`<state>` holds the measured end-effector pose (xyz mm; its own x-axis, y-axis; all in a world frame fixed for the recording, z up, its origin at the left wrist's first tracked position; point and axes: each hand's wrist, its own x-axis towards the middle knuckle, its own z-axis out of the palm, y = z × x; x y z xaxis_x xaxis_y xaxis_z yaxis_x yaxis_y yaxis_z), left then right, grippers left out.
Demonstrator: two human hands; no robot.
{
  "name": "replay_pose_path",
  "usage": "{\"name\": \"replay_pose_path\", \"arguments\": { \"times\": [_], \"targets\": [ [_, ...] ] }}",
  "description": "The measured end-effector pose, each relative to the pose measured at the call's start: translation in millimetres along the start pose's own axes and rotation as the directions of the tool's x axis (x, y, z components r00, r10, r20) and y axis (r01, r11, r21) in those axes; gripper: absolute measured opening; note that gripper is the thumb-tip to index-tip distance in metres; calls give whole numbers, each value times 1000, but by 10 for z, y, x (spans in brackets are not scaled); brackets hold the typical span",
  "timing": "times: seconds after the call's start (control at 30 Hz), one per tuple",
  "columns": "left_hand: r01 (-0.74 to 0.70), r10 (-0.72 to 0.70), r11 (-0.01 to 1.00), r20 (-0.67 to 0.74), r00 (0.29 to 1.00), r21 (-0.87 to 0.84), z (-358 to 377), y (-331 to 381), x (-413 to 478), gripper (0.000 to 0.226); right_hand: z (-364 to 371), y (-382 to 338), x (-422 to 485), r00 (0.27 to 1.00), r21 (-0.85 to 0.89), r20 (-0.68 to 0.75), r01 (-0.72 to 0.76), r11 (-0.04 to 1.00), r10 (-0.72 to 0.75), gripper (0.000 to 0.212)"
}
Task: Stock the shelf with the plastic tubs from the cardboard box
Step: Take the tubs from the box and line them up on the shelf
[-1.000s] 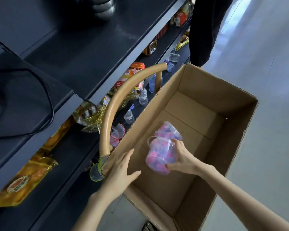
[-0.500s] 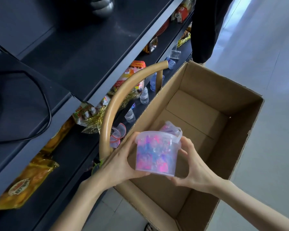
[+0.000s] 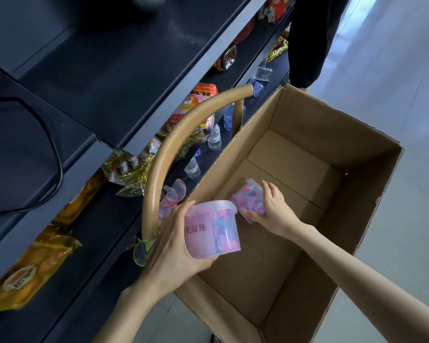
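My left hand [image 3: 174, 246] grips a clear plastic tub [image 3: 213, 230] of pink and blue beads with a pink label, upright above the near left wall of the open cardboard box [image 3: 357, 219]. My right hand [image 3: 274, 210] reaches down into the box and grasps a second tub [image 3: 248, 200] lying tilted on the box floor. The dark shelf [image 3: 104, 219] runs along the left, and a couple of tubs [image 3: 170, 196] lie on it beside the box.
A tan curved handle [image 3: 183, 134] arches between shelf and box. The shelf carries water bottles [image 3: 214, 137], snack packets [image 3: 124, 164] and gold bags [image 3: 32, 266]. A person in dark clothing [image 3: 315, 38] stands beyond the box. Pale floor lies to the right.
The first tub came up out of the box in both hands and now sits in my left hand alone. My right hand let go and went back down onto the second tub.
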<state>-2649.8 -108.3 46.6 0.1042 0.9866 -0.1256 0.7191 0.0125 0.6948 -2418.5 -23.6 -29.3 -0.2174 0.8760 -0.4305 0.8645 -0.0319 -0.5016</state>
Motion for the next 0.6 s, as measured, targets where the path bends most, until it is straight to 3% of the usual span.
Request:
{"name": "replay_pose_path", "arguments": {
  "times": [0.17,0.27,0.4,0.6],
  "targets": [
    [-55,55,996,5,998,63,19,-68,9,97,257,-182,429,997,-123,-32,-67,990,63,105],
    [-87,86,993,9,996,76,10,-121,-17,96,376,-193,515,991,-192,-77,-123,974,110,99],
    [-106,98,986,60,993,133,-13,-146,-46,98,349,-100,464,987,-313,-150,-94,945,48,85],
    [-98,91,987,60,994,126,-12,-165,-13,98,222,211,179,991,-440,-126,-96,893,44,95]
  ]
}}
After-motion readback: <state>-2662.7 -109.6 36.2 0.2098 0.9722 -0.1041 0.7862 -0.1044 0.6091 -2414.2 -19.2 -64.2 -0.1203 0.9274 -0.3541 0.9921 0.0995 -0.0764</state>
